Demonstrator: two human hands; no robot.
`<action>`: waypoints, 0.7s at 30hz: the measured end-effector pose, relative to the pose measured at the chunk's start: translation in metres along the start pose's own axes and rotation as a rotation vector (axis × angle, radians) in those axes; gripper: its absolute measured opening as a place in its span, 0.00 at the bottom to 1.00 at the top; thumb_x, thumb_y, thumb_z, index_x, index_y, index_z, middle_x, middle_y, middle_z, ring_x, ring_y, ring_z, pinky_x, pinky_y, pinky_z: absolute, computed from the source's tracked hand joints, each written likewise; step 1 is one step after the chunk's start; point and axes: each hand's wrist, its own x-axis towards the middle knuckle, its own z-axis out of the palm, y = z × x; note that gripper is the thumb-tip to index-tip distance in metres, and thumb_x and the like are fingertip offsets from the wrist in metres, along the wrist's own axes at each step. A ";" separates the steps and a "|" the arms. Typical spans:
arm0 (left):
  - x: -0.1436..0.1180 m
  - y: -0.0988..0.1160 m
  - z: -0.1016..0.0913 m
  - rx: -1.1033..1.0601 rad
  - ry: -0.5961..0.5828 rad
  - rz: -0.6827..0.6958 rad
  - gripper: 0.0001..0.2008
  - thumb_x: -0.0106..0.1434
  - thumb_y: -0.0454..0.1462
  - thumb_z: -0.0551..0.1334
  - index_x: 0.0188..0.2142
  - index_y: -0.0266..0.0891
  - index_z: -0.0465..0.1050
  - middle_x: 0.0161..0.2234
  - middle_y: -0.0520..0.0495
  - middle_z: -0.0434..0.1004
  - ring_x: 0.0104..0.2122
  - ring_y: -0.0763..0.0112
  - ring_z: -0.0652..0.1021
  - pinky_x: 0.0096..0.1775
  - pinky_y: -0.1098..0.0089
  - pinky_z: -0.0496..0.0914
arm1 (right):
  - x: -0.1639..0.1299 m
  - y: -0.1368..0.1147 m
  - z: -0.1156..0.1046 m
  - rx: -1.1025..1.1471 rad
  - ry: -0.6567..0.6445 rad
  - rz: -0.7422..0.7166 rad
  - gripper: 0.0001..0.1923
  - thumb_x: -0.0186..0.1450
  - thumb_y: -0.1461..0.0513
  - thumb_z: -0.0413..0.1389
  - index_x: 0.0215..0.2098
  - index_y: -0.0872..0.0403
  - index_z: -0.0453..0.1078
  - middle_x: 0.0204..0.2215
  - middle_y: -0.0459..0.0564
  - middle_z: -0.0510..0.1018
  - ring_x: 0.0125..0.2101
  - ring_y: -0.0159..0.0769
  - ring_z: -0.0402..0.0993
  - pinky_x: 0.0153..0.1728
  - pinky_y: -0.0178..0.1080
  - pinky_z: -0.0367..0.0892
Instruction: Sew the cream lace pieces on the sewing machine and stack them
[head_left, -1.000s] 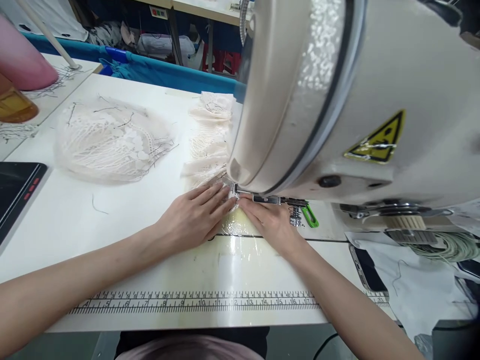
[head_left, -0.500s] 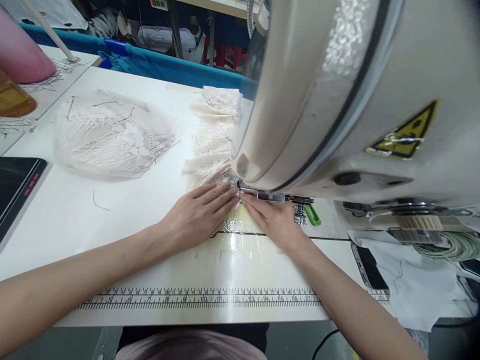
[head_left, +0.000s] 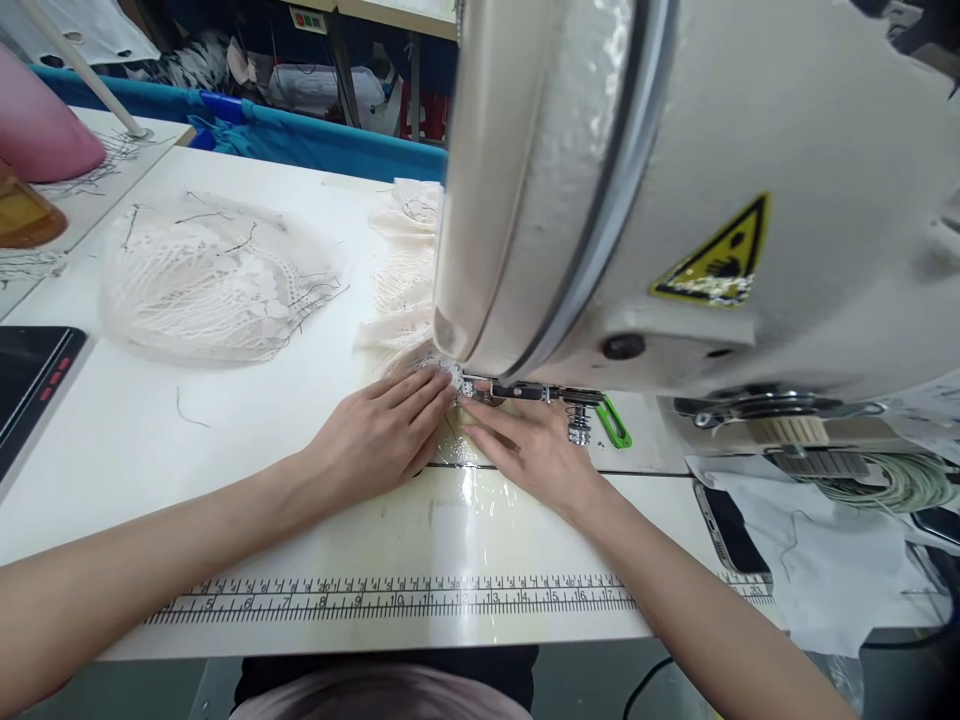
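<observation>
**Both hands flat on lace at the needle**

Nearest the person, a printed black ruler strip (head_left: 390,600) runs along the front edge of the white sewing table (head_left: 247,440), below both wrists. Beyond it, the left hand (head_left: 375,440) lies palm down, fingers stretched out and close together, pressing on a small piece of white lace fabric (head_left: 439,372) at its fingertips. The right hand (head_left: 525,450) lies flat just beside it, fingers extended and pointing towards the left fingertips, resting on the glossy yellowed plate before the needle; it grasps nothing. The lace sits right under the metal presser foot (head_left: 480,388) of the large cream sewing machine (head_left: 675,200), which looms above the right hand. Just right of that hand is a green plastic clip (head_left: 615,425). Beyond the left hand's fingertips, folded white lace (head_left: 401,280) trails away; far left of it lies a heap of white lace with dark loose threads (head_left: 210,280).
</observation>
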 end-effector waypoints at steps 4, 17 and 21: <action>0.001 0.000 0.001 0.005 -0.009 -0.021 0.17 0.68 0.36 0.53 0.50 0.26 0.74 0.50 0.35 0.77 0.50 0.56 0.78 0.51 0.60 0.74 | 0.000 -0.001 0.000 -0.034 -0.044 0.008 0.15 0.71 0.52 0.51 0.51 0.45 0.72 0.48 0.47 0.79 0.40 0.35 0.76 0.36 0.38 0.64; 0.005 0.003 -0.001 0.038 -0.100 -0.069 0.18 0.69 0.37 0.53 0.50 0.26 0.72 0.53 0.33 0.74 0.54 0.51 0.75 0.54 0.56 0.72 | 0.001 -0.005 0.000 -0.119 -0.148 0.075 0.20 0.71 0.49 0.47 0.56 0.43 0.69 0.23 0.45 0.74 0.33 0.36 0.74 0.36 0.39 0.60; 0.003 0.003 0.001 0.026 -0.087 -0.085 0.18 0.69 0.38 0.53 0.51 0.26 0.72 0.53 0.34 0.74 0.54 0.53 0.75 0.55 0.57 0.71 | -0.001 -0.002 0.001 -0.129 -0.112 0.045 0.19 0.71 0.50 0.48 0.56 0.42 0.69 0.24 0.44 0.75 0.27 0.33 0.72 0.37 0.40 0.63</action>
